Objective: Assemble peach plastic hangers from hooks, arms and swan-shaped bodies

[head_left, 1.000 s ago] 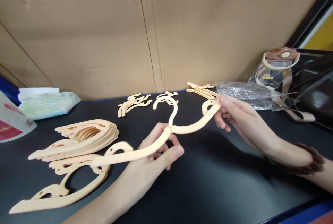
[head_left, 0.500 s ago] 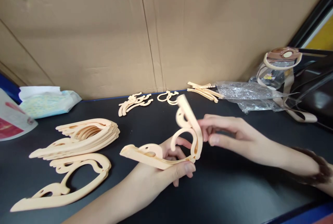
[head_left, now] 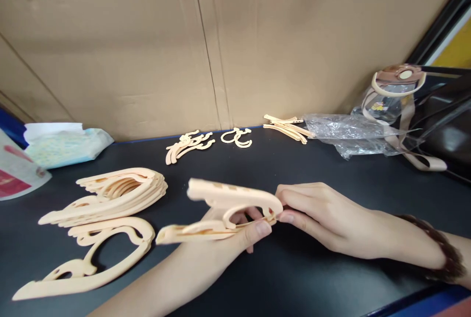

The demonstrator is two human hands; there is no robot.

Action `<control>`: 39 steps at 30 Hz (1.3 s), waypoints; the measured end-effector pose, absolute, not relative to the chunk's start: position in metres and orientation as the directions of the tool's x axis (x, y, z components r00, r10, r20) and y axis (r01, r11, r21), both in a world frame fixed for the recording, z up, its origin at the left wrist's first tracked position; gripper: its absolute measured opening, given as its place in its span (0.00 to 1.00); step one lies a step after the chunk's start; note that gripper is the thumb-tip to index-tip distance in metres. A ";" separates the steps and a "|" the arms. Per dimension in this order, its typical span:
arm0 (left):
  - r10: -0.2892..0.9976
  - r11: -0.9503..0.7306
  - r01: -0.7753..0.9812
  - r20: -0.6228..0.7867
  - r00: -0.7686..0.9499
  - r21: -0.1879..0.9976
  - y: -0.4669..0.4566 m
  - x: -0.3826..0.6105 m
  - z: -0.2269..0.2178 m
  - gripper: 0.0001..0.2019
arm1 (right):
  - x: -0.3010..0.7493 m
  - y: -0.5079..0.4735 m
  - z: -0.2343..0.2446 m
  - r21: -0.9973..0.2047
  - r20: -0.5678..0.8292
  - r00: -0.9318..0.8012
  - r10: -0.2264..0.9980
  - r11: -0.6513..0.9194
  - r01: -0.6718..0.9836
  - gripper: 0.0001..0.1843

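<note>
A beige plastic folding hanger is nearly folded flat, one arm lying over the other, above the black table. My left hand grips its lower arm from beneath, thumb pressed on the hinge end. My right hand pinches that same hinge end from the right, fingers pressed together. To the left lies a stack of folded hangers, with one more folded hanger in front of it.
Small hanger parts lie at the back: curved pieces, hooks, and strips. A crumpled clear bag and a bottle with a strap sit at the right. A tissue pack lies at the left. Cardboard walls the back.
The hanger was stretched out between both hands; its right arm has swung over and down onto the left arm. My right hand followed it inward to the hinge.
</note>
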State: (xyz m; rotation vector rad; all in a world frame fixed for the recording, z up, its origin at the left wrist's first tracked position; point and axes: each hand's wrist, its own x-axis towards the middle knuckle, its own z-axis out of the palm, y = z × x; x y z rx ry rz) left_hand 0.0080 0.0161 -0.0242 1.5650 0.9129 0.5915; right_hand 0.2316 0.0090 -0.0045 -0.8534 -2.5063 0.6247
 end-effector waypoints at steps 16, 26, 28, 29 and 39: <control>0.973 -0.026 0.188 -0.019 0.232 0.982 0.008 0.012 0.001 0.09 | 0.240 0.023 -0.004 -0.714 0.211 -0.512 0.832 0.489 0.500 0.18; 0.946 0.015 0.057 -0.032 0.323 0.998 0.020 0.004 -0.005 0.37 | 0.242 0.027 -0.002 -0.906 0.096 -0.480 0.872 0.276 0.320 0.20; 0.951 -0.127 0.108 0.090 0.297 0.986 0.024 -0.001 -0.010 0.41 | 0.242 0.028 -0.003 -0.919 0.078 -0.488 0.869 0.252 0.302 0.20; 0.943 -0.225 0.149 0.177 0.283 0.963 0.025 -0.004 -0.012 0.42 | 0.241 0.028 -0.003 -0.926 0.068 -0.494 0.867 0.239 0.292 0.20; 0.544 -0.780 0.625 0.473 0.693 -0.017 0.003 -0.001 -0.001 0.45 | 0.236 0.023 -0.007 -0.938 0.049 -0.516 0.855 0.217 0.271 0.20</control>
